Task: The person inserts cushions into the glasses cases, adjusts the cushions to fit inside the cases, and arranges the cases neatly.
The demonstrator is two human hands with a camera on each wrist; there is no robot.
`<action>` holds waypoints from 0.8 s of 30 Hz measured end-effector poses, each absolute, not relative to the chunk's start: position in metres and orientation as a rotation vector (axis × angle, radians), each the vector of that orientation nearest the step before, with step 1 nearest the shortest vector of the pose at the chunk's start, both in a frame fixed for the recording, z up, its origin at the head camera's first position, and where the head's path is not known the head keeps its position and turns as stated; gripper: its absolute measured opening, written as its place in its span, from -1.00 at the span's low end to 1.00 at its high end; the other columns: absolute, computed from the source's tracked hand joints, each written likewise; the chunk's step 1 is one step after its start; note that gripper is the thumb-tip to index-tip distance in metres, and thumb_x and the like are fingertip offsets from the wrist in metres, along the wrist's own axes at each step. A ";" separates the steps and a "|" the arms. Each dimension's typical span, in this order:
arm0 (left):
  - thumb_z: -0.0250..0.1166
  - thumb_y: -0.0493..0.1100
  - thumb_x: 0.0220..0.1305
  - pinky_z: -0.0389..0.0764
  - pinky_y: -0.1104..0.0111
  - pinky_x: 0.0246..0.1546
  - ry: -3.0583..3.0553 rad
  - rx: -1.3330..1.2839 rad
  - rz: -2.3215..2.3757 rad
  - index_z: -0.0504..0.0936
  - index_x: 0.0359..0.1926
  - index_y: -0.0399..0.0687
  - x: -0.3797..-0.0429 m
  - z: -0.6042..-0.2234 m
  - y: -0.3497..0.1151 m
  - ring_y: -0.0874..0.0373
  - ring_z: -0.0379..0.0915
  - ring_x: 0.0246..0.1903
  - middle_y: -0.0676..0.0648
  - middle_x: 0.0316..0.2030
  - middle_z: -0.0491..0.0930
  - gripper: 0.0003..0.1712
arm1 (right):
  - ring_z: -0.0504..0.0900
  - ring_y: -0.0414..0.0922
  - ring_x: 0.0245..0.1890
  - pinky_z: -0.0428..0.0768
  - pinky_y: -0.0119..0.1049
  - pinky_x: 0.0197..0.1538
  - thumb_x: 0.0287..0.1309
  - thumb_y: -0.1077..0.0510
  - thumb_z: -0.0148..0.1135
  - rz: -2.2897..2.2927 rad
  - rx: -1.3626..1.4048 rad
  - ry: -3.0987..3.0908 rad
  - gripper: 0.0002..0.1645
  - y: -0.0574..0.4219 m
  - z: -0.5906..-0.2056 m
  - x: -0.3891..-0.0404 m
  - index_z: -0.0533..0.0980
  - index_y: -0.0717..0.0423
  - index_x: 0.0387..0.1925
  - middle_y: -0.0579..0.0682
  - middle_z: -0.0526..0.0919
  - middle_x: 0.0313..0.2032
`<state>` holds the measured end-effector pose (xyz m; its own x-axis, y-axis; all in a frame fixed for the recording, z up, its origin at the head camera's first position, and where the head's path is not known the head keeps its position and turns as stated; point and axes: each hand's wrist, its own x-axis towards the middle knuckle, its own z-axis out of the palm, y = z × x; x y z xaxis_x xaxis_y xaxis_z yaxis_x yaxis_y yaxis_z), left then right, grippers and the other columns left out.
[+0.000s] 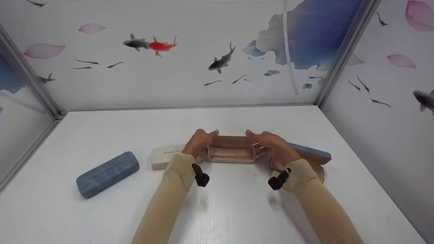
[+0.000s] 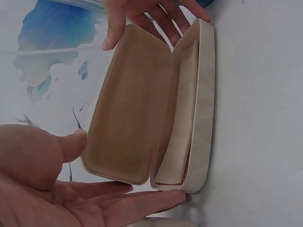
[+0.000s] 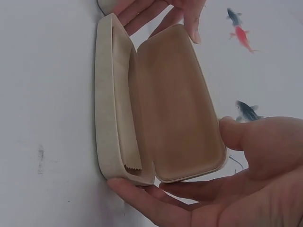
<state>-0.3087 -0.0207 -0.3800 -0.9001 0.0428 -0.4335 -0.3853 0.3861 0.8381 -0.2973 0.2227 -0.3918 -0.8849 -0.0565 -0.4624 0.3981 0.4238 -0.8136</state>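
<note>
Head view: the open cream case is at mid-table, its lid raised on the far side. The left hand grips its left end and the right hand its right end, thumbs at the lid's upper edge. A closed cream case lies just left, partly covered by the left hand. A closed blue case lies farther left and nearer, at an angle. An open blue case is at right, partly hidden by the right hand. Whether the held base touches the table cannot be confirmed.

Left wrist view: thumb on the lid rim, fingers along the base's left end. A folded cloth with a serrated edge lies inside the base.

Right wrist view: matching hold at the right end; the cloth's serrated edge shows here too.
</note>
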 end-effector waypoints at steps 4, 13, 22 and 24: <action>0.10 0.10 0.51 0.47 0.03 0.32 2.232 -0.314 1.529 0.00 0.54 -0.32 -0.309 -0.378 -0.022 -0.21 0.26 0.41 -0.33 0.46 0.20 -0.14 | 0.48 0.06 0.09 0.60 -0.15 0.08 0.03 -0.51 0.30 -1.473 0.315 2.239 0.03 0.222 -0.391 -0.300 0.39 0.16 0.25 0.13 0.42 0.19; 0.19 0.02 0.47 0.19 0.08 0.51 2.208 -0.306 1.536 -0.03 0.56 -0.26 -0.312 -0.378 -0.024 -0.11 0.12 0.50 -0.29 0.49 0.17 -0.12 | 0.44 0.09 0.19 0.62 -0.09 0.17 0.18 -0.35 0.30 -1.484 0.326 2.202 -0.09 0.221 -0.388 -0.303 0.37 0.26 0.25 0.16 0.37 0.23; 0.17 0.05 0.47 0.14 0.09 0.53 2.285 -0.281 1.399 -0.05 0.57 -0.23 -0.313 -0.380 -0.025 -0.09 0.09 0.52 -0.26 0.52 0.15 -0.10 | 0.44 0.07 0.14 0.62 -0.11 0.16 0.21 -0.26 0.33 -1.494 0.337 2.173 -0.21 0.223 -0.390 -0.305 0.33 0.25 0.15 0.15 0.35 0.18; 0.16 0.07 0.48 0.11 0.08 0.54 2.305 -0.278 1.367 -0.05 0.57 -0.22 -0.313 -0.380 -0.025 -0.09 0.09 0.52 -0.25 0.52 0.16 -0.11 | 0.43 0.06 0.12 0.62 -0.12 0.16 0.24 -0.23 0.31 -1.482 0.356 2.166 -0.24 0.222 -0.390 -0.308 0.32 0.26 0.15 0.15 0.35 0.16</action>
<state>-0.3126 -0.0253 -0.3797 -0.8812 0.0517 -0.4700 -0.3876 0.4901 0.7807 -0.3076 0.2221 -0.3902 -0.8468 -0.0579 -0.5287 0.4718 0.3771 -0.7970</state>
